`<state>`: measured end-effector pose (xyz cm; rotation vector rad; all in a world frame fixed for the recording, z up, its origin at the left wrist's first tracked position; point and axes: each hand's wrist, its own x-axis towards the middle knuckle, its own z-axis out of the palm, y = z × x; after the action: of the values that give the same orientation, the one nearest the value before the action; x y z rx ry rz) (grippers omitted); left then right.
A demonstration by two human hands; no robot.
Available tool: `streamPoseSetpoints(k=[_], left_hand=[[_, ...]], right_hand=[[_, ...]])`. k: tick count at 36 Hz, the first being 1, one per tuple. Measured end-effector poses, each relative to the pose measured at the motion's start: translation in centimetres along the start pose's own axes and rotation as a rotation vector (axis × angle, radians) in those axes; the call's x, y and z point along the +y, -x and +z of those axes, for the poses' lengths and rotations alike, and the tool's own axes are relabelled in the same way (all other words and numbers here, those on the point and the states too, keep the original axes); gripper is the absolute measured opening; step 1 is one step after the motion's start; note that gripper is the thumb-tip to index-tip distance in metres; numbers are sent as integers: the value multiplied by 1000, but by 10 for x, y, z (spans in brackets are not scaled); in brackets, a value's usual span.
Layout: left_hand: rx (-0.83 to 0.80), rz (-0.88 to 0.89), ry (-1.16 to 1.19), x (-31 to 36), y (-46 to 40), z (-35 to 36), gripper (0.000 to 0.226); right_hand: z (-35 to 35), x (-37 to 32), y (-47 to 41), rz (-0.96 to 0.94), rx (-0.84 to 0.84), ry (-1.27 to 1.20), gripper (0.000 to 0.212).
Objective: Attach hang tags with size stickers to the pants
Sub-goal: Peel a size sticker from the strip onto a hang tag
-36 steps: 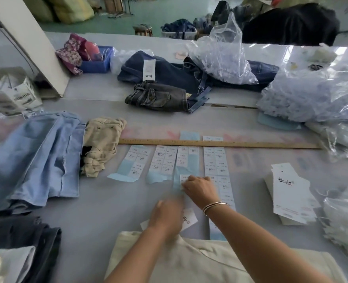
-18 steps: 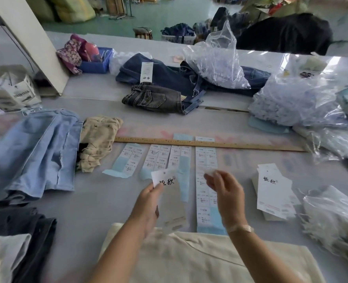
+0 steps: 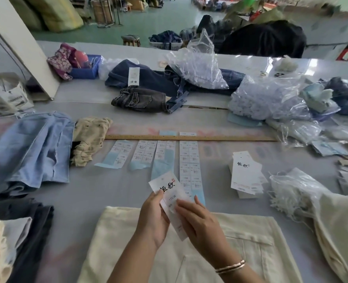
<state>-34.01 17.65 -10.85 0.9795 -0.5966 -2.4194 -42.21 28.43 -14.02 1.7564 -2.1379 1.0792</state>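
My left hand (image 3: 153,218) grips a white hang tag (image 3: 167,190) with black characters, held above cream pants (image 3: 189,252) lying flat at the table's near edge. My right hand (image 3: 197,219) lies on the lower part of the tag, its fingers pressing a small size sticker (image 3: 172,198) onto the face. Several sticker sheets (image 3: 189,166) on pale blue backing lie in a row just beyond. A stack of white hang tags (image 3: 245,176) sits to the right.
A wooden ruler (image 3: 189,137) lies across the table past the sheets. Light blue pants (image 3: 26,152) and a beige garment (image 3: 89,139) lie left, dark jeans (image 3: 142,99) at the back. Clear plastic bags (image 3: 271,101) crowd the right, one with white tag strings (image 3: 287,193).
My right hand left the sticker sheet and came onto the tag. My left hand lifted the tag off the table and drew it nearer, over the cream pants.
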Motion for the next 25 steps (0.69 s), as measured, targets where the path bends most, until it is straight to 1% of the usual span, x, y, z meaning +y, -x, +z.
streamPoseSetpoints(k=[2,4,7,9,13,15,16,18,19,21,23,25], left_hand=[[4,-21,-36,-4,4,1,31],[2,-22,-97,-10,6,2,25],[28,-15,-222,-24,4,1,19],[81,-22,-266,-36,0,1,22],[221,34,-293,-59,-13,2,17],[273,44,-303,-69,-18,-1,14],[286,31,-326,-74,-20,-3,12],[277,-3,-389,-85,-22,-8,10],[262,-26,-413,-92,-23,-10,10],[219,-75,-484,-106,-24,-13,10],[163,-140,-557,-120,-24,-13,11],[110,-188,-618,-133,-24,-12,12]], right_hand=[[-3,1,5,-16,-27,35,27],[-7,2,11,-32,-54,63,22],[-20,3,18,-27,-91,123,21],[-30,5,26,-36,-146,193,23],[-46,12,56,-62,-346,284,30],[-54,21,75,-80,-411,289,23],[-58,29,83,-69,-408,274,17],[-70,50,95,12,-337,267,7],[-76,62,99,87,-299,281,8],[-89,91,101,282,-246,314,19],[-103,123,99,496,-258,359,23],[-115,153,93,671,-299,379,17]])
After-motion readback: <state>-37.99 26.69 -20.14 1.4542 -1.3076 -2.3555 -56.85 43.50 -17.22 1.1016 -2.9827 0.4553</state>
